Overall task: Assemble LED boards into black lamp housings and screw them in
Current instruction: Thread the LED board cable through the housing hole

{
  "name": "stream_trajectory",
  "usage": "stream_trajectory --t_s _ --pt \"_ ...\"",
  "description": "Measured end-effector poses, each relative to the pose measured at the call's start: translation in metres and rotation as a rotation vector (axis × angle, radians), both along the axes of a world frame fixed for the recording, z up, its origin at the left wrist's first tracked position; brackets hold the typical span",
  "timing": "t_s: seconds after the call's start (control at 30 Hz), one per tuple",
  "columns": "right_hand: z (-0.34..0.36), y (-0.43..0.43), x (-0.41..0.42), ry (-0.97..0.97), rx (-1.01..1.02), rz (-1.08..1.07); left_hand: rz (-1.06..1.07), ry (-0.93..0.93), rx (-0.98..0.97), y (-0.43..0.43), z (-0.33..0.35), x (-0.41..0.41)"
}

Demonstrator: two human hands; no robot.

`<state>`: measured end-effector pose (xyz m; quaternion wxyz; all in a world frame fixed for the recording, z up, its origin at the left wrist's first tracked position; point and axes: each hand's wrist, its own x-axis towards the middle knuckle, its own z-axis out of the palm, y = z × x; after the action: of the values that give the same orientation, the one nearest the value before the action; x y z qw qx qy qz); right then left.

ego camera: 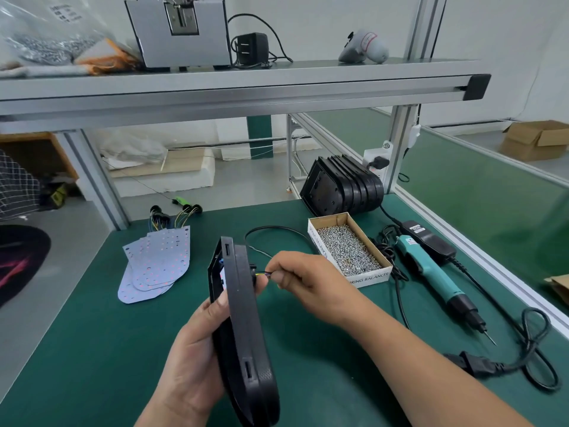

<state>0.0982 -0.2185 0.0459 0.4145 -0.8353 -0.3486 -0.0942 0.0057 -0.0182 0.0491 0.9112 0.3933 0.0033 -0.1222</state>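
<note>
matt black plastic housing [243,318] (textured), cardboard box [349,251]

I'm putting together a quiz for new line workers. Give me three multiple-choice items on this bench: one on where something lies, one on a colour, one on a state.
1. Where is the box of screws?
A. right of the held housing
B. on the top shelf
C. under the LED boards

2. What colour is the body of the screwdriver?
A. red
B. teal
C. yellow

3. What is the right hand doing?
A. lying flat
B. gripping the screwdriver
C. pinching wires at the housing

Answers:
1 A: the box sits on the mat, to the housing's right.
2 B: the body is teal and the tip end is black.
3 C: thumb and fingers pinch the wires while the left hand holds the housing on edge.
</note>
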Motion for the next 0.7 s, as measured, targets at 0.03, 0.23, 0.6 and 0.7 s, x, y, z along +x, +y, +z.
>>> stream_trajectory --t_s 0.03,0.23,0.6,0.7 --pt "0.0 0.001 0.0 -0.014 0.004 0.002 0.011 0.003 0.001 -0.001 0.0 0.0" --pt "0.001 0.007 0.0 -0.047 -0.002 -0.008 0.119 -0.016 0.083 -0.005 0.002 -0.004" --pt "0.012 0.006 -0.008 -0.014 -0.002 -0.015 0.059 -0.06 0.113 -0.002 0.006 -0.003" --pt "0.008 0.002 -0.01 0.002 -0.029 0.02 0.038 -0.05 0.113 -0.002 0.006 -0.004"
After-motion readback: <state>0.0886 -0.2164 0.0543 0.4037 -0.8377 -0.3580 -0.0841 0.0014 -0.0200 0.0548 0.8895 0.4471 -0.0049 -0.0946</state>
